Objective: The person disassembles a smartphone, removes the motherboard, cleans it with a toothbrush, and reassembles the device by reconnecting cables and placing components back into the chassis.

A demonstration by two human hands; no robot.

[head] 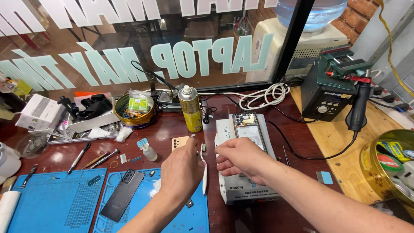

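Head view: left hand [183, 166] holds toothbrush [204, 168] upright.

Dark red-brown desk [302, 215], glass window [129, 34] with white lettering behind, brick wall [358, 17] top right, daylight.

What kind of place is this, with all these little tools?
Probably a phone repair shop bench. An opened phone lies on a white heating machine, a hot-air station stands nearby, and blue work mats hold another phone. The left hand holds a toothbrush.
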